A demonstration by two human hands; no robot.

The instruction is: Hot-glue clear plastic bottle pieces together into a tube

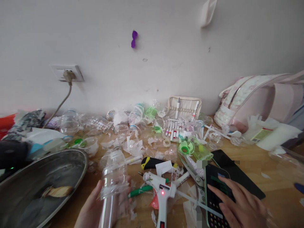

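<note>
With twelve o'clock toward the wall [99,41], the wooden table [276,190] spreads across the lower view, the pink backpack [258,101] on it just past twelve from the right hand [249,204] and the metal basin [85,164] at about nine from the left hand [91,205]. The left hand is closed around the clear plastic bottle [115,183], thumb on its nine o'clock side and fingers round at three; its long axis runs from six to just past twelve, narrower end away from the person. The white glue gun [163,190], red light lit, lies at three o'clock from that grip and nearer to it than to the right hand; its nozzle points to ten, near the bottle but apart from it, and this side-by-side placing looks like the key relation. The phone [211,199] lies at nine o'clock from the right hand, which holds nothing visible: its fingers are spread over the screen, though exact contact is hard to tell. The green marker [141,191], smallest here, lies between bottle and gun.
</note>
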